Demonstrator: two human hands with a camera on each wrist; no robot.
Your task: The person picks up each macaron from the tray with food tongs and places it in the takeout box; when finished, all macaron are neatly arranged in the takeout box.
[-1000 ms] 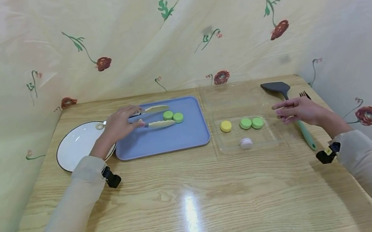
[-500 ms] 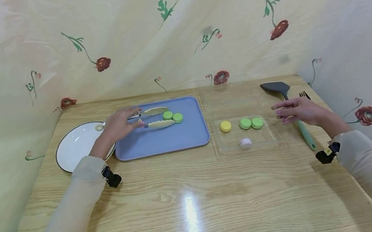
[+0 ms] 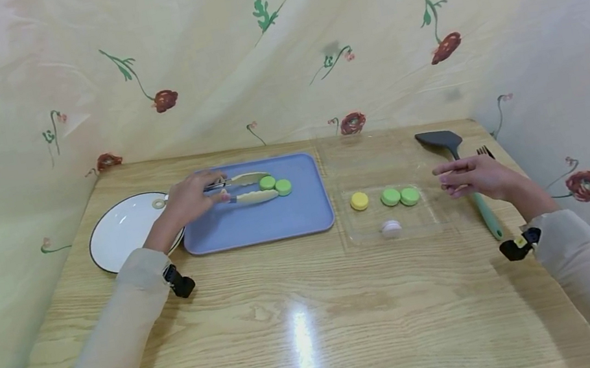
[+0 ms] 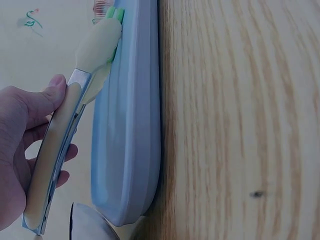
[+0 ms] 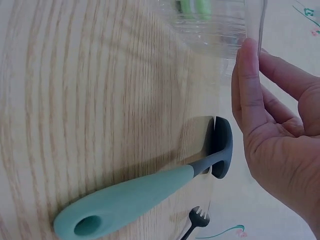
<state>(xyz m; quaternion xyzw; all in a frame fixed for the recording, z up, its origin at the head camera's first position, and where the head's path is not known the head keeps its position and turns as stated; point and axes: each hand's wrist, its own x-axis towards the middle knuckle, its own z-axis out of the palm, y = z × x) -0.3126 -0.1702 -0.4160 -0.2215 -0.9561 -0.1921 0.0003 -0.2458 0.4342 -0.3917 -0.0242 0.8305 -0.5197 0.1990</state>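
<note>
Work looks partway through, judging by how things lie: from where I stand, two round green macarons, a left one (image 3: 268, 183) and a right one (image 3: 284, 187), lie on the blue rectangular tray (image 3: 255, 227), right of its middle. Left hand (image 3: 187, 197) grips the cream-and-metal tongs (image 3: 254, 197) by the handles; their tips are spread, left macaron between them, right one just beside the nearer tip. No sign of a lift so far. Right of the tray, the clear plastic box (image 5: 254, 25) holds four more: a yellow macaron (image 3: 359, 201), two green ones side by side (image 3: 390, 197) and a pale lilac one standing on edge (image 3: 391, 229); tongs aren't at any of those. Right hand (image 3: 473, 173) seems to pinch the box's right edge between thumb and fingers, probably steadying it. Which way the pieces are headed, can't tell. Hard to make out: whether tips actually touch the green pair, and the box's transparent outline, especially its far half, maybe an open lid. Left arm and hand cover part of the white dark-rimmed plate (image 3: 121, 237); right hand hides the middle of the green-handled spatula (image 3: 487, 216) and most of the black fork (image 3: 483, 151).
</note>
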